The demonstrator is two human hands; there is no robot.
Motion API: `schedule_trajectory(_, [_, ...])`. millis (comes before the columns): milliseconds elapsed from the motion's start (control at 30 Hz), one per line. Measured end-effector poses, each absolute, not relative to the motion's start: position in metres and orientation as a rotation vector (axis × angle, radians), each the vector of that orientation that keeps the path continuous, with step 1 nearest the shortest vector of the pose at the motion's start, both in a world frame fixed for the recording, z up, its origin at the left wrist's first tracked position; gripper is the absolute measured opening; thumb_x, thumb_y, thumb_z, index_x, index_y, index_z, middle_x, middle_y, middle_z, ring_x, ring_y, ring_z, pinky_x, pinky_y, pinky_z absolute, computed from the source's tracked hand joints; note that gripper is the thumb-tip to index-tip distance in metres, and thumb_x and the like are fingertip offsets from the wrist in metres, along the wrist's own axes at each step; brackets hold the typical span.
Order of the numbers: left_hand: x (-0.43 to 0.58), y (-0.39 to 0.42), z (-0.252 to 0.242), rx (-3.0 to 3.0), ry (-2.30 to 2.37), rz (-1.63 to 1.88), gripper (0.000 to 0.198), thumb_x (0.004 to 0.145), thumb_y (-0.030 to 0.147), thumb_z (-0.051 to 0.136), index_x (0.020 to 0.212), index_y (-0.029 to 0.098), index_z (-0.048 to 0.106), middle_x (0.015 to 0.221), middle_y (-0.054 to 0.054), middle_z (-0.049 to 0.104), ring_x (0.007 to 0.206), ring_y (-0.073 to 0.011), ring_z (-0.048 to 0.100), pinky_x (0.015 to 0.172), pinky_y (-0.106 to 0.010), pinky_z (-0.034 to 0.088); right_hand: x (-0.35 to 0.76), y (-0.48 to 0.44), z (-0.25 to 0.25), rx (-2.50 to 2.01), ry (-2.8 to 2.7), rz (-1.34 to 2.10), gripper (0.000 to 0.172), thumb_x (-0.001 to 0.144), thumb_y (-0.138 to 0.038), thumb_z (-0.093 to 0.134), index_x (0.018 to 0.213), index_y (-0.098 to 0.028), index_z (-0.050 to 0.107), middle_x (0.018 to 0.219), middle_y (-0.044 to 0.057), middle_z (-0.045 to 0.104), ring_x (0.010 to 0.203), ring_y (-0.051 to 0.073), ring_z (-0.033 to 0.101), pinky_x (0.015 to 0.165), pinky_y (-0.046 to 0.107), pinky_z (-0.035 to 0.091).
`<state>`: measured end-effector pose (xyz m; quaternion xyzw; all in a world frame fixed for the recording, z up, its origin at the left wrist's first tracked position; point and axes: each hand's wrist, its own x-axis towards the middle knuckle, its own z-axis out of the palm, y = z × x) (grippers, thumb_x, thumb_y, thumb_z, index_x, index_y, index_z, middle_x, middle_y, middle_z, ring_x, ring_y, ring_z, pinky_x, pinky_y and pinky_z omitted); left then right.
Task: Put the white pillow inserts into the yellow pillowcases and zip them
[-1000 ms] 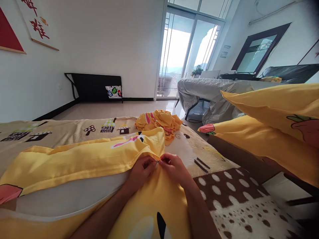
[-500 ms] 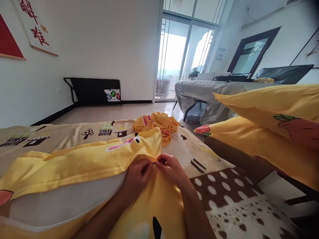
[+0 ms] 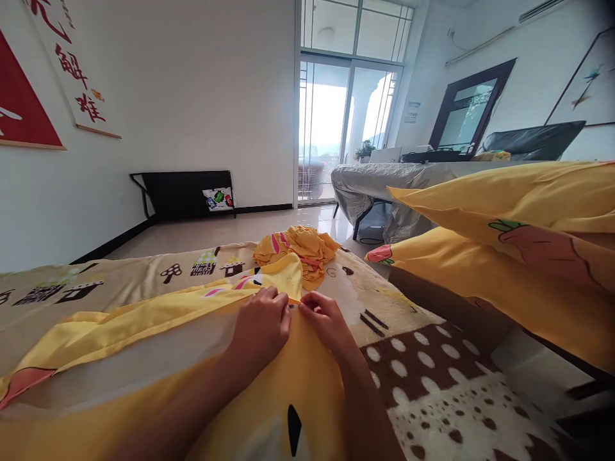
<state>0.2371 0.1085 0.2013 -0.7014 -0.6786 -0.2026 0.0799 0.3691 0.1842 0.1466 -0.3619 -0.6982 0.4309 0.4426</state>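
A yellow pillowcase (image 3: 312, 384) with pink and black print lies in front of me, its long side gaping towards the left. Inside the gap shows a greyish-white pillow (image 3: 192, 336). My left hand (image 3: 264, 323), back upward, is closed on the case's edge near the right end of the opening. Just beside it, my right hand (image 3: 327, 315) pinches the same corner between thumb and fingers. A small dark bit shows between the two hands, too small to name. The left fingertips are partly hidden.
Beneath is a patterned beige and brown blanket (image 3: 413, 365). Crumpled yellow cloth (image 3: 307, 246) lies beyond my hands. Stacked yellow pillows (image 3: 504, 256) stand at the right. Behind are a table under silvery plastic (image 3: 398, 176) and a black folded panel (image 3: 187, 192) against the wall.
My left hand has rolled over, so its back now faces up, and it grips the case's edge. The opening's upper edge sits lower. My right hand keeps its pinch. The view has shifted slightly.
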Motion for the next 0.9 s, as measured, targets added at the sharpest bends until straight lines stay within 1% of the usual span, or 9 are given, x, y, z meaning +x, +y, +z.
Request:
schedule_trajectory(100, [0.233, 0.107, 0.204, -2.100, -1.975, -0.576, 0.020, 0.085, 0.016, 0.043, 0.074, 0.017, 0.060, 0.087, -0.010, 0.060, 0.088, -0.0246, 0.056, 0.077, -0.037, 0.043, 0.371, 0.186, 0.144, -0.911, -1.694, 1.118, 0.022, 0.071, -0.040, 0.055, 0.068, -0.018, 0.056, 0.066, -0.002, 0.050, 0.062, 0.011, 0.042, 0.054, 0.022, 0.033])
schedule_trajectory(200, [0.224, 0.104, 0.201, -2.137, -1.926, -0.617, 0.020, 0.086, 0.015, 0.044, 0.075, 0.017, 0.060, 0.088, -0.009, 0.062, 0.089, -0.0238, 0.055, 0.085, -0.041, 0.043, 0.371, 0.186, 0.144, -0.893, -1.692, 1.128, 0.023, 0.072, -0.040, 0.055, 0.070, -0.017, 0.056, 0.067, -0.001, 0.050, 0.064, 0.012, 0.043, 0.055, 0.022, 0.034])
schedule_trajectory(367, [0.217, 0.098, 0.191, -2.108, -1.885, -0.627, 0.021, 0.089, 0.017, 0.042, 0.078, 0.018, 0.060, 0.088, -0.008, 0.064, 0.086, -0.0225, 0.056, 0.080, -0.039, 0.045, 0.370, 0.186, 0.144, -0.890, -1.732, 1.083, 0.022, 0.072, -0.039, 0.054, 0.069, -0.017, 0.056, 0.066, -0.002, 0.052, 0.066, 0.013, 0.046, 0.060, 0.023, 0.037])
schedule_trajectory(467, [0.219, 0.096, 0.184, -2.079, -1.776, -0.604, 0.022, 0.089, 0.014, 0.040, 0.079, 0.017, 0.060, 0.095, -0.010, 0.062, 0.089, -0.0227, 0.055, 0.080, -0.037, 0.045, 0.370, 0.188, 0.141, -0.919, -1.792, 1.030, 0.020, 0.075, -0.036, 0.052, 0.069, -0.017, 0.055, 0.067, -0.001, 0.054, 0.067, 0.014, 0.048, 0.061, 0.024, 0.038])
schedule_trajectory(533, [0.221, 0.097, 0.181, -2.100, -1.715, -0.608, 0.022, 0.088, 0.011, 0.040, 0.080, 0.017, 0.060, 0.095, -0.009, 0.063, 0.091, -0.0227, 0.055, 0.081, -0.036, 0.044, 0.370, 0.187, 0.141, -0.956, -1.864, 0.962, 0.016, 0.077, -0.031, 0.051, 0.069, -0.017, 0.055, 0.068, 0.000, 0.055, 0.067, 0.014, 0.049, 0.061, 0.025, 0.038])
schedule_trajectory(600, [0.220, 0.097, 0.180, -2.111, -1.709, -0.618, 0.022, 0.088, 0.011, 0.040, 0.080, 0.017, 0.060, 0.090, -0.007, 0.065, 0.091, -0.0231, 0.055, 0.081, -0.037, 0.042, 0.372, 0.181, 0.146, -0.966, -1.925, 0.835, 0.012, 0.078, -0.025, 0.050, 0.077, -0.017, 0.058, 0.074, 0.002, 0.058, 0.071, 0.016, 0.052, 0.065, 0.027, 0.040])
schedule_trajectory(700, [0.217, 0.098, 0.182, -2.105, -1.764, -0.625, 0.021, 0.089, 0.014, 0.042, 0.077, 0.017, 0.059, 0.082, -0.005, 0.066, 0.090, -0.0236, 0.054, 0.081, -0.039, 0.040, 0.372, 0.164, 0.160, -0.874, -1.980, 0.558, 0.019, 0.081, -0.018, 0.049, 0.094, -0.021, 0.064, 0.091, 0.004, 0.063, 0.086, 0.019, 0.056, 0.080, 0.032, 0.040])
schedule_trajectory(767, [0.215, 0.098, 0.184, -2.111, -1.778, -0.637, 0.020, 0.090, 0.016, 0.043, 0.077, 0.017, 0.059, 0.083, -0.005, 0.066, 0.092, -0.0235, 0.053, 0.082, -0.039, 0.038, 0.368, 0.155, 0.167, -0.817, -2.040, 0.419, 0.020, 0.083, -0.016, 0.051, 0.093, -0.023, 0.066, 0.097, 0.005, 0.064, 0.094, 0.020, 0.057, 0.087, 0.035, 0.037])
schedule_trajectory(900, [0.212, 0.098, 0.185, -2.135, -1.743, -0.648, 0.019, 0.090, 0.016, 0.044, 0.079, 0.018, 0.060, 0.082, -0.004, 0.066, 0.091, -0.0226, 0.052, 0.081, -0.038, 0.035, 0.352, 0.153, 0.161, -0.811, -2.147, 0.347, 0.019, 0.085, -0.015, 0.052, 0.091, -0.022, 0.069, 0.098, 0.006, 0.065, 0.096, 0.020, 0.057, 0.088, 0.036, 0.036])
